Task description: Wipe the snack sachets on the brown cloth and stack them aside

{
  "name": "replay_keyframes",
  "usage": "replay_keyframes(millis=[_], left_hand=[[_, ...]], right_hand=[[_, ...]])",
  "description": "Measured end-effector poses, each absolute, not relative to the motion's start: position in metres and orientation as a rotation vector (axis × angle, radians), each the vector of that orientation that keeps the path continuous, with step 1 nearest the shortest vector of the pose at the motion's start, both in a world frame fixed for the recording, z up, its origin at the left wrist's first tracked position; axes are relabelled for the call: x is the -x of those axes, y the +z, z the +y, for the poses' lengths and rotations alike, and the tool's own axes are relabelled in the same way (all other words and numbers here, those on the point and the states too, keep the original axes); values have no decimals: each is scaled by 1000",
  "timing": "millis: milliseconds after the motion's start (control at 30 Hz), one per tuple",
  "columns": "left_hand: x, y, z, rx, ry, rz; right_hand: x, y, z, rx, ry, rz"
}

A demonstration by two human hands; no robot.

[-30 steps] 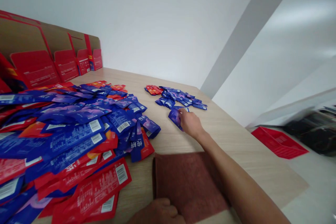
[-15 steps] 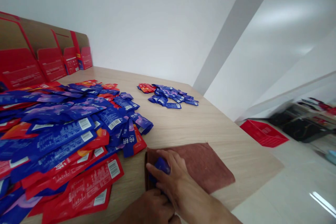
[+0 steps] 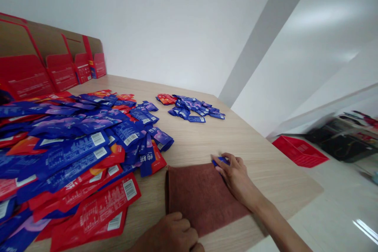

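A folded brown cloth (image 3: 201, 197) lies flat on the wooden table. My left hand (image 3: 174, 232) rests at its near left corner, fingers curled closed on the edge. Over the cloth's far right edge is my right hand (image 3: 236, 173), closed around a small blue packet (image 3: 221, 161); most of that packet is hidden by the fingers. To the left of the cloth spreads a big heap of blue and red packets (image 3: 85, 145), its nearest ones close to the cloth's left edge.
Several blue and red packets form a smaller pile (image 3: 193, 107) farther back on the table (image 3: 189, 139). Red and brown cardboard boxes (image 3: 62, 73) stand at the back left against the wall. A red basket (image 3: 299, 151) sits beyond the table's right edge.
My right hand has moved right and away from the cloth's left side, carrying the blue packet. The folded cloth now lies more uncovered; my left hand stays near its corner.
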State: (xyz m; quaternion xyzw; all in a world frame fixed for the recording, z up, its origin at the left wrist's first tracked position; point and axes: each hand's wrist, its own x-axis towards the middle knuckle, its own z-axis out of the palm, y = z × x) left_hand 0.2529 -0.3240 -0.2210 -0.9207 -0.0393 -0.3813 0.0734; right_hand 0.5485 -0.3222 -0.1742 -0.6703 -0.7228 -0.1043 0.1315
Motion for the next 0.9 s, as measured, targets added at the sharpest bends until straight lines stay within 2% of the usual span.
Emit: replay_keyframes(millis=[133, 333, 467, 567, 733, 900], left_hand=[[-251, -219, -324, 2770, -1024, -103], [-251, -222, -324, 2760, -1012, -82], [-251, -220, -325, 2783, -999, -103], [-250, -219, -325, 2798, -1039, -113], [-256, -229, -326, 2828, -1157, -168], [-259, -240, -328, 2872, -1334, -284]], right_hand=[[-551, -156, -330, 1942, -152, -2196], [-546, -123, -335, 2278, -81, -1992], [-519, -120, -344, 1902, 155, -1799], [-481, -131, -353, 1699, 358, -1856], [-432, -146, -359, 1680, 143, -2221], [-438, -155, -358, 1662, 131, -2391]])
